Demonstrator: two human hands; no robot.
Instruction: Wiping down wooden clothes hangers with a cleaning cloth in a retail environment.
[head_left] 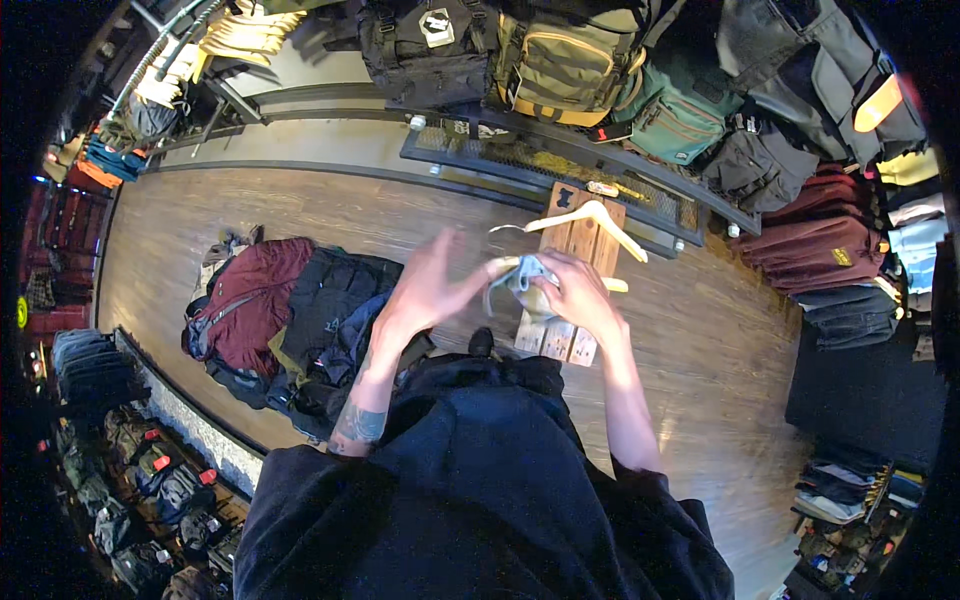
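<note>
- Head view: a bunched light-blue cloth (531, 271) is just off centre, toward two o'clock.
- Right hand (576, 289), at the cloth's three o'clock, has its fingers clamped on it.
- Left hand (428, 287), blurred, at nine o'clock: fingers spread apart, thumb reaching the cloth; contact, I cannot tell.
- Pale hanger (592, 211) at one o'clock, over a slatted wooden bench (582, 240).
- Clothing pile (262, 318) at nine o'clock.

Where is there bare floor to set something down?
Wood floor lies bare between the wooden bench and right-side clothing, and between the garment pile and low mesh rack. Crowded: the pile, and the bench, behind hanger and right hand.
</note>
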